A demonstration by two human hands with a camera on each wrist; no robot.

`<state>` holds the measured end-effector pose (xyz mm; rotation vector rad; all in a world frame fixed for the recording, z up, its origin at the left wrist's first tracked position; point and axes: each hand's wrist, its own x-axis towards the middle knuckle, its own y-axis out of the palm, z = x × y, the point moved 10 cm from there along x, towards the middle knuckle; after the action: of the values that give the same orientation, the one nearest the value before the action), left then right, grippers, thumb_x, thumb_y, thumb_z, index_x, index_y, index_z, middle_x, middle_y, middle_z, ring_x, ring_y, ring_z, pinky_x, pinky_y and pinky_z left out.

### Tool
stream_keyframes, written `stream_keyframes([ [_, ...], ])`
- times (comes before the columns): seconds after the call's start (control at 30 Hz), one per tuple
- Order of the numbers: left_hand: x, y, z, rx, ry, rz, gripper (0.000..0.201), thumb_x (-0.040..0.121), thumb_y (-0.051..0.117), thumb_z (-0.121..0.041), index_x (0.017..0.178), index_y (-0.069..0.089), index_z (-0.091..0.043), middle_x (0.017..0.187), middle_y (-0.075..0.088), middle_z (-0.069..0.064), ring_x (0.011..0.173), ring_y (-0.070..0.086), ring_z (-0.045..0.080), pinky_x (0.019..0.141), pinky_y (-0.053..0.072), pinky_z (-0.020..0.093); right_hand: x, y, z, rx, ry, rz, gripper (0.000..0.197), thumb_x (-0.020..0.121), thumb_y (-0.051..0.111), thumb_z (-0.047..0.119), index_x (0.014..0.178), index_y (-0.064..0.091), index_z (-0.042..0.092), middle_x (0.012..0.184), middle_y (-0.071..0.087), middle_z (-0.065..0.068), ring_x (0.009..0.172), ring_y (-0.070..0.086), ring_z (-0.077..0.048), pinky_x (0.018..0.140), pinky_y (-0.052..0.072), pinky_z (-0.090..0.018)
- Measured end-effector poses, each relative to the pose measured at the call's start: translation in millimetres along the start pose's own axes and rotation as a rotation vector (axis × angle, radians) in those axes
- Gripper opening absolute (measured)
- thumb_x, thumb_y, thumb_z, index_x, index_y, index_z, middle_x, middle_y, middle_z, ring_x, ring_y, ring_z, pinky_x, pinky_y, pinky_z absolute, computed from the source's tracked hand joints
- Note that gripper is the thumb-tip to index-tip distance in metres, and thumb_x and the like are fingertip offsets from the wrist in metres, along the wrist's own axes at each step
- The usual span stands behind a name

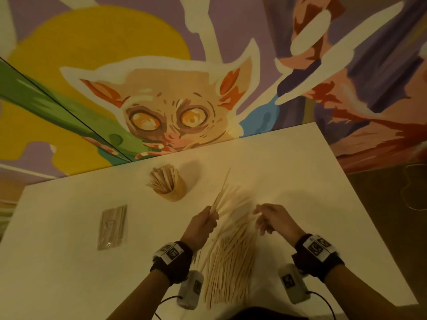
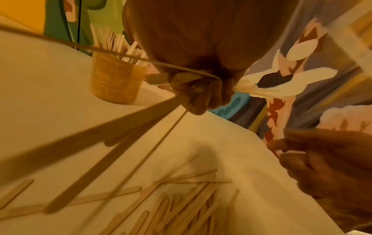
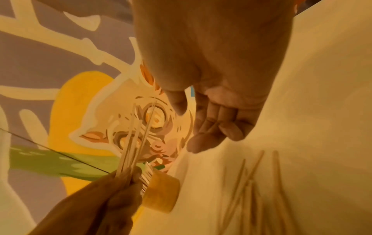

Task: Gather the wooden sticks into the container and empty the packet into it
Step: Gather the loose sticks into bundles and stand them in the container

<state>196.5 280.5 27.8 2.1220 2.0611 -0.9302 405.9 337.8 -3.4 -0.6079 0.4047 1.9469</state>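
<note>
A round wooden container point(image 1: 176, 193) holding several sticks stands at the table's far middle. A clear packet of sticks point(image 1: 112, 227) lies flat to the left. A big pile of loose wooden sticks point(image 1: 231, 257) is spread on the table between my wrists. My left hand point(image 1: 209, 219) grips a fanned bundle of sticks point(image 1: 221, 192), raised above the pile and pointing toward the container point(image 2: 116, 79). My right hand point(image 1: 263, 218) hovers over the pile's far end with relaxed fingers point(image 3: 213, 127) and thumb apart; no grip shows.
The white table point(image 1: 300, 181) ends at a painted mural wall just behind the container. Its right edge drops to a dark floor with a thin cable point(image 1: 413, 188). Bare tabletop lies right of the pile and around the packet.
</note>
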Motion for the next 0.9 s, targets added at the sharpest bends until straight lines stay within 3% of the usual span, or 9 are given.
stream_keyframes([
  [0.1, -13, 12, -7, 0.059, 0.004, 0.109, 0.025, 0.103, 0.042, -0.032, 0.083, 0.052, -0.020, 0.068, 0.046, -0.008, 0.053, 0.039, 0.002, 0.051, 0.034, 0.014, 1, 0, 18, 0.147, 0.022, -0.036, 0.043, 0.101, 0.046, 0.040, 0.103, 0.066, 0.002, 0.074, 0.067, -0.020, 0.056, 0.060, -0.029, 0.048, 0.037, -0.028],
  [0.27, -27, 26, -9, 0.069, -0.034, 0.197, 0.034, 0.101, 0.043, -0.040, 0.077, 0.052, -0.019, 0.063, 0.047, -0.006, 0.050, 0.039, 0.004, 0.048, 0.035, 0.014, -7, 22, 35, 0.125, 0.052, 0.023, 0.050, 0.098, 0.042, 0.053, 0.106, 0.068, 0.012, 0.084, 0.071, -0.011, 0.071, 0.064, -0.023, 0.061, 0.044, -0.031],
  [0.37, -32, 30, -4, 0.064, -0.093, 0.235, 0.035, 0.101, 0.042, -0.039, 0.074, 0.051, -0.020, 0.061, 0.045, -0.006, 0.045, 0.038, 0.003, 0.045, 0.034, 0.014, -9, 32, 41, 0.196, 0.006, 0.016, 0.044, 0.099, 0.044, 0.049, 0.115, 0.064, 0.014, 0.096, 0.069, -0.014, 0.072, 0.065, -0.023, 0.062, 0.048, -0.031],
  [0.43, -37, 32, -1, 0.047, -0.130, 0.274, 0.034, 0.102, 0.042, -0.038, 0.074, 0.050, -0.020, 0.060, 0.044, -0.006, 0.044, 0.037, 0.002, 0.043, 0.033, 0.014, -8, 32, 46, 0.209, -0.065, -0.012, 0.036, 0.099, 0.046, 0.044, 0.122, 0.060, 0.020, 0.114, 0.067, -0.015, 0.082, 0.066, -0.026, 0.070, 0.047, -0.036],
  [0.5, -45, 35, 2, 0.009, -0.167, 0.324, 0.034, 0.102, 0.043, -0.038, 0.073, 0.051, -0.020, 0.059, 0.043, -0.006, 0.043, 0.036, 0.003, 0.042, 0.031, 0.014, -8, 34, 52, 0.154, -0.134, -0.017, 0.033, 0.100, 0.047, 0.040, 0.129, 0.055, 0.026, 0.122, 0.062, -0.008, 0.096, 0.066, -0.023, 0.076, 0.049, -0.035],
  [0.6, -58, 34, 10, -0.055, -0.222, 0.375, 0.036, 0.102, 0.044, -0.037, 0.069, 0.050, -0.024, 0.056, 0.041, -0.008, 0.043, 0.032, 0.004, 0.041, 0.027, 0.017, -11, 47, 62, 0.082, -0.234, 0.035, 0.026, 0.102, 0.049, 0.026, 0.119, 0.064, 0.015, 0.114, 0.069, -0.007, 0.100, 0.066, -0.025, 0.077, 0.050, -0.035],
  [0.73, -71, 23, 21, -0.167, -0.269, 0.402, 0.035, 0.101, 0.044, -0.038, 0.069, 0.049, -0.025, 0.054, 0.037, -0.010, 0.044, 0.026, 0.006, 0.041, 0.022, 0.020, -17, 59, 67, 0.000, -0.280, 0.020, 0.030, 0.101, 0.045, 0.008, 0.087, 0.068, -0.006, 0.089, 0.076, -0.011, 0.076, 0.069, -0.023, 0.070, 0.048, -0.035],
  [0.9, -83, 5, 33, -0.261, -0.309, 0.396, 0.039, 0.100, 0.042, -0.047, 0.069, 0.048, -0.024, 0.052, 0.035, -0.011, 0.042, 0.024, 0.005, 0.038, 0.021, 0.018, -25, 90, 46, -0.034, -0.132, 0.074, 0.030, 0.097, 0.049, 0.009, 0.083, 0.073, -0.003, 0.082, 0.074, -0.016, 0.074, 0.070, -0.030, 0.067, 0.052, -0.037],
])
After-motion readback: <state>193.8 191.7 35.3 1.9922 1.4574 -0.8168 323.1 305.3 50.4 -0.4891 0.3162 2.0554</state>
